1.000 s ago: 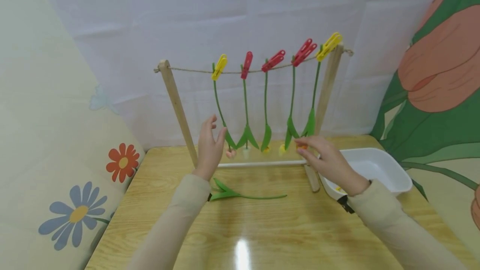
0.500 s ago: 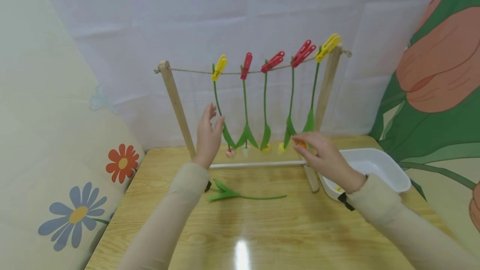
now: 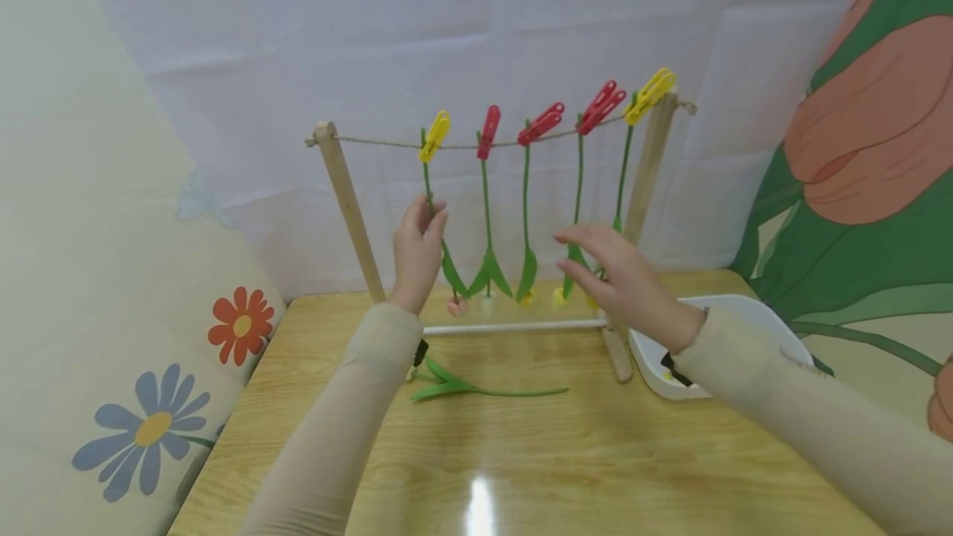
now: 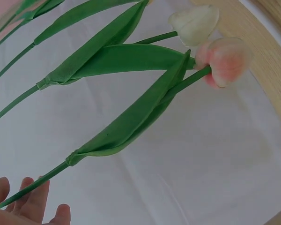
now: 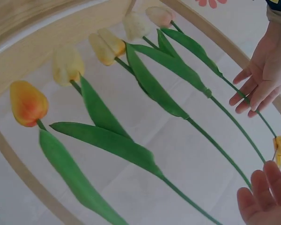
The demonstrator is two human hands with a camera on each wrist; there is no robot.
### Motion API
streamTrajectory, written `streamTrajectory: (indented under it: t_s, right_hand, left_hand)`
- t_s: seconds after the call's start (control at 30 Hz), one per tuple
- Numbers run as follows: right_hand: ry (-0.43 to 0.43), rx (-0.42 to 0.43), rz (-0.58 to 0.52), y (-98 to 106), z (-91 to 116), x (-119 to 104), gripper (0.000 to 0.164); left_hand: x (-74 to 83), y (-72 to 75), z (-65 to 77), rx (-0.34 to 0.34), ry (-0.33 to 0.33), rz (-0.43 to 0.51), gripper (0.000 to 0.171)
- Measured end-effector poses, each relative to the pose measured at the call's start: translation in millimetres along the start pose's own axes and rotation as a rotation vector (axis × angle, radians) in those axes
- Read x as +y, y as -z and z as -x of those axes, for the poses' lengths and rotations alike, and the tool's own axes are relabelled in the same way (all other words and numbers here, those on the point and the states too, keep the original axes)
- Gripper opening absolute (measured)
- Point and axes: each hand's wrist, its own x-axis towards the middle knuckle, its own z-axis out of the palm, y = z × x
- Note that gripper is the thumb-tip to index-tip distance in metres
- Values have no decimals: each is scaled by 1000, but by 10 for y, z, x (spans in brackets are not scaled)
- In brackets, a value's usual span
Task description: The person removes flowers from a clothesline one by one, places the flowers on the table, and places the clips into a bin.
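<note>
Several tulips hang head down from a twine line (image 3: 372, 139), each stem clipped by a yellow or red clothespin. My left hand (image 3: 419, 259) is at the stem of the leftmost, pink tulip (image 4: 232, 61), below its yellow clothespin (image 3: 435, 137). In the left wrist view that stem runs between the thumb and the loosely extended fingers. My right hand (image 3: 633, 288) is raised before the right-hand tulips, thumb and fingers apart, holding nothing. The right wrist view shows an orange tulip (image 5: 29, 104), a pale yellow tulip (image 5: 68, 64) and its fingertips (image 5: 260, 187) near the stems.
Wooden posts (image 3: 350, 205) hold the line, with a white bar (image 3: 514, 327) low between them. Another tulip stem with leaves (image 3: 450, 387) lies on the wooden table (image 3: 417, 470), its head hidden. A white basin (image 3: 752, 325) stands at right, partly behind the right forearm.
My left hand has risen along the pink tulip's stem, its fingers now around it. My right hand has moved up and left, away from the orange tulip's head.
</note>
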Motion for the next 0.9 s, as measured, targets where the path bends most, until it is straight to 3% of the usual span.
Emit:
streamTrajectory:
  t_s: [0.23,0.43,0.53,0.7,0.9]
  right_hand:
    - [52,-45,8,16,-242,-45,37]
    - [191,-20,53,2,-480,-43,38]
    - [267,-4,125,11,-650,-65,38]
    - [300,-29,289,78,-1006,-132,39]
    - [280,-153,480,127,-1444,-190,40]
  left_hand:
    - [-38,1,-51,51,43,38,27]
    - [-69,38,-40,35,91,32,24]
    - [-66,44,-30,37,99,29,24]
    - [-82,29,-30,40,117,27,24]
    - [-99,19,-43,41,105,11,24]
